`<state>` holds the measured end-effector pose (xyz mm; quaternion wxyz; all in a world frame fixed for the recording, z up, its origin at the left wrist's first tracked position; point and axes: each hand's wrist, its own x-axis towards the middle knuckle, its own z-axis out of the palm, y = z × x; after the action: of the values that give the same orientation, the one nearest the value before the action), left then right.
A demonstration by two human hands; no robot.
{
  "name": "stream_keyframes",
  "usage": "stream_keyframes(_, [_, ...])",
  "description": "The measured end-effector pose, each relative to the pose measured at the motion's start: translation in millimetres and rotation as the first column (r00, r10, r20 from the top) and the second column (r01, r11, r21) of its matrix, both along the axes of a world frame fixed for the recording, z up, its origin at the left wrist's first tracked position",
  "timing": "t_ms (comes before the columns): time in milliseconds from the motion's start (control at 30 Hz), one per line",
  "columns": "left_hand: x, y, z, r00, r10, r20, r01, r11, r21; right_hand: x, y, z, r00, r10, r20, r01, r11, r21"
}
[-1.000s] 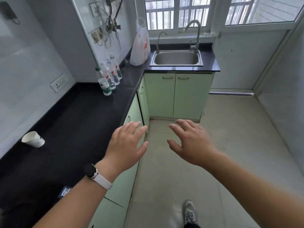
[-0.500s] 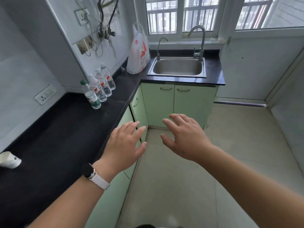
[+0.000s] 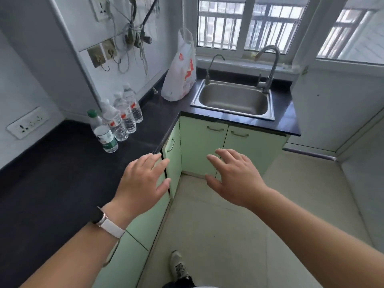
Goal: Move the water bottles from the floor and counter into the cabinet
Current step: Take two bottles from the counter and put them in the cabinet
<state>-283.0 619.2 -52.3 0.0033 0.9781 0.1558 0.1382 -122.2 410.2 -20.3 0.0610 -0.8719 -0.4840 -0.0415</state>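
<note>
Both grips, left hand (image 3: 143,179) and right hand (image 3: 234,177), were spread and empty; I judged reaching the table's bottles (image 3: 116,119) came next.

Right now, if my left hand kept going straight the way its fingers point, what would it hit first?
Probably the green cabinet door at the counter corner: the left hand is open, and its fingertips point forward at that door's edge. Depth is unclear from one view. The water bottles stand well off to the left.

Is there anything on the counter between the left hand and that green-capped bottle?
No. In the head view, only bare black counter lies between the left hand and the green-capped bottle.
</note>
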Motion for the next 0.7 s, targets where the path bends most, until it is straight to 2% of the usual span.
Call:
stream_keyframes(300, [42.4, 125.6, 2.5, 0.997, 0.076, 0.027, -0.076, 0.997, -0.029, 50.5, 146.0, 3.6, 0.993, 0.098, 0.067, -0.097, 0.995, -0.018])
stream_keyframes(533, [26.8, 188.3, 6.1, 0.977, 0.214, 0.022, -0.213, 0.976, -0.041, 56.5, 232.5, -3.9, 0.966, 0.249, 0.066, -0.249, 0.968, -0.007])
stream_keyframes(700, [13.9, 210.1, 1.7, 0.945, 0.328, -0.01, -0.328, 0.943, -0.055, 62.0, 284.8, -7.6, 0.939, 0.34, 0.058, -0.344, 0.937, 0.065])
